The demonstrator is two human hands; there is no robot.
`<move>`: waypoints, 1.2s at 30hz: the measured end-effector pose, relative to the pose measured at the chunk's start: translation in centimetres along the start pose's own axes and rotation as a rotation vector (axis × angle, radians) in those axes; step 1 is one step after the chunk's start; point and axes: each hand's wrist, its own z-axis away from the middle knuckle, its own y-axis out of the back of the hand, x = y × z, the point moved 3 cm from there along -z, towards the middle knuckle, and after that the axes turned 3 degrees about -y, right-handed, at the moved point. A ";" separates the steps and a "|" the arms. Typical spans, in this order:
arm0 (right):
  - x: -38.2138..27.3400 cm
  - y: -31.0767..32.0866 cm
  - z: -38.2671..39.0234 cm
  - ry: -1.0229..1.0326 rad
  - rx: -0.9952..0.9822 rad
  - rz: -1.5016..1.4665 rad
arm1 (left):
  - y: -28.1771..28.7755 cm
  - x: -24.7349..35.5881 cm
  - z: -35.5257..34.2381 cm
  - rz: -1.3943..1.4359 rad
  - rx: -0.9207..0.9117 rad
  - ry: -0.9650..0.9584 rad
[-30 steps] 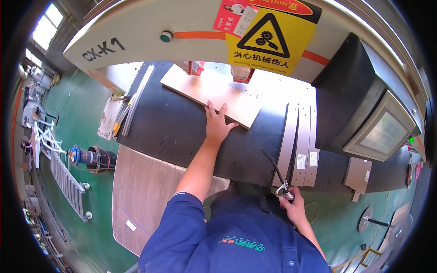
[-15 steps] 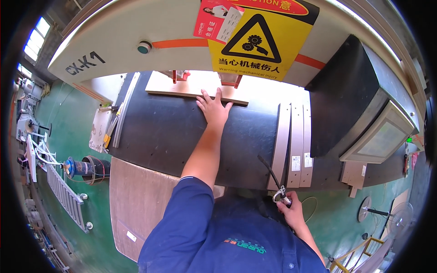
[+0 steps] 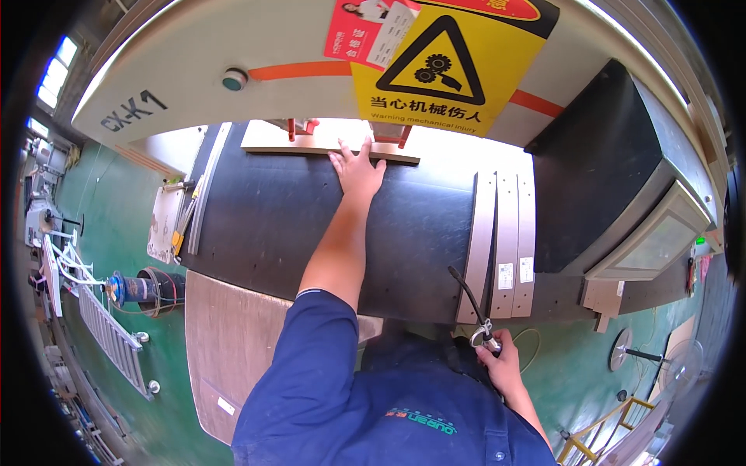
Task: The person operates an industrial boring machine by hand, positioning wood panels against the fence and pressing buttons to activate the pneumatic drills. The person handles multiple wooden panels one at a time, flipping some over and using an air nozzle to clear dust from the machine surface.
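Under the machine's overhang lies a long flat board (image 3: 268,147), its pale top washed out by glare and its front edge brown. My left hand (image 3: 360,172) reaches over the black table, fingers spread against the middle of that edge, gripping nothing. Two red-edged machine parts (image 3: 404,137) stand just over the board. Low on the right, my right hand (image 3: 503,361) is closed around an air blow gun (image 3: 488,340) with a ring-shaped metal trigger. Its thin black nozzle points up and left, above the table's near edge. Part of the grip is hidden by my fingers.
Three narrow boards (image 3: 505,233) lie side by side on the black table (image 3: 295,225), right of my left arm. Beyond them stands a black housing with a screen (image 3: 653,233). A brown panel (image 3: 233,334) sits near left. Metal strips (image 3: 206,194) lie at the table's left.
My left hand has moved slightly away from me, and the board sits farther in under the overhang. My right hand keeps its hold on the air blow gun. The view has shifted a little.
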 end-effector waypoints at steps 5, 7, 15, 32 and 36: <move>0.5 -0.8 -0.1 0.081 -0.025 0.023 | 2.7 -2.0 0.8 0.053 -0.043 -0.085; 1.3 -1.2 -0.2 0.110 -0.033 0.020 | 5.5 -2.1 1.7 0.469 -0.032 -0.158; 0.7 -2.6 -0.6 0.186 -0.110 0.030 | 24.0 2.0 4.8 0.353 0.721 -0.561; 1.1 -4.2 0.2 0.226 -0.140 0.008 | 27.9 1.4 3.1 -0.024 0.723 -0.492; 1.6 -4.8 0.0 0.265 -0.173 -0.011 | 29.6 1.1 3.7 0.039 0.540 -0.512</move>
